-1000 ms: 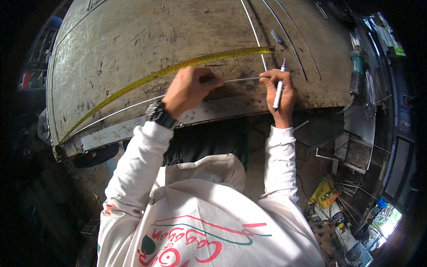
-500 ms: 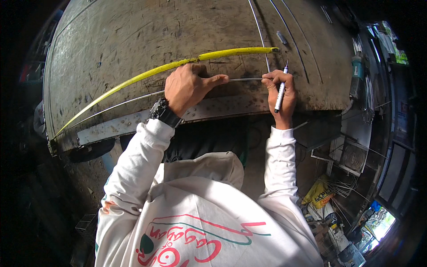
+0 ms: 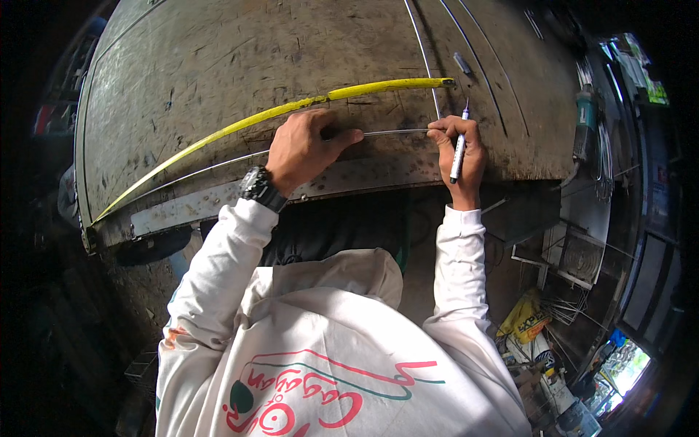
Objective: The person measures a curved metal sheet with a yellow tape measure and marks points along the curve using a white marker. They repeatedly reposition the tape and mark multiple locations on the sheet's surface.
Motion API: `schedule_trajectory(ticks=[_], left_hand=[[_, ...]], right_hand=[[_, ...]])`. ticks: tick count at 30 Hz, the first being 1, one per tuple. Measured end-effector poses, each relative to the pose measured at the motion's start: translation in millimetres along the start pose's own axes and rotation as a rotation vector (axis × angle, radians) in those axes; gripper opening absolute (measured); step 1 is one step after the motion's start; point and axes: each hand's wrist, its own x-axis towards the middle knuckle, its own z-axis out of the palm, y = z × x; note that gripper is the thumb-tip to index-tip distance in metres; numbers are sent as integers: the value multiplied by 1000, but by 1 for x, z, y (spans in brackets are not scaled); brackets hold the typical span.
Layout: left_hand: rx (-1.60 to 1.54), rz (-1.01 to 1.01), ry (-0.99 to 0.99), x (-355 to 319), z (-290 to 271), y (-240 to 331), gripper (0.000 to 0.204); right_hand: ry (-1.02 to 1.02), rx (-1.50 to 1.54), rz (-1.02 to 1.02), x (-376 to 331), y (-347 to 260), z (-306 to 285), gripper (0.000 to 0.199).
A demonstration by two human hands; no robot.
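A thin metal rod (image 3: 393, 132) runs across the worktable near its front edge. My left hand (image 3: 300, 148), a black watch at its wrist, is closed over the rod with the thumb laid along it. At the rod's right end, my right hand (image 3: 470, 153) pinches it between thumb and finger. The same hand keeps a white marker (image 3: 459, 156) among its fingers, uncapped tip pointing away from me. Just beyond the rod lies a yellow tape measure blade (image 3: 273, 111), curving from the table's left corner to above my right hand. A marker cap (image 3: 461, 63) lies farther back.
Several other thin rods (image 3: 470, 58) lie lengthwise on the wooden worktable (image 3: 218, 51). A flat metal strip (image 3: 364, 175) lines the front edge. Off the right edge sits a teal power tool (image 3: 584, 120). Lower right, a yellow bag (image 3: 526, 317) lies among clutter.
My left hand has shifted slightly left along the rod, and its thumb has drawn back with it. My right hand stays nearly still, holding the rod's end and the marker.
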Motion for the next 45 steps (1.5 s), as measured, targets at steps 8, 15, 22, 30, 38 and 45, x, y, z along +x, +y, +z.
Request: schedule_trajectory(ticks=[8,15,22,30,38,45], left_hand=[[73,1,-19,2,-2,9,44],[-70,22,-191,-18,-52,-37,27],[44,-107,-27,-17,-26,-25,53],[15,-146,60,-9,-11,-29,72],[-44,-222,-40,-6,-23,-26,67],[112,-246,-24,-5,-22,-3,80]], right_hand=[[-2,-18,38,-1,1,-1,23],[69,49,54,2,-1,-2,25],[19,-31,81,0,-2,-2,24],[29,-9,3,1,-1,1,25],[56,-18,21,0,-1,3,25],[58,92,41,-3,-5,3,15]])
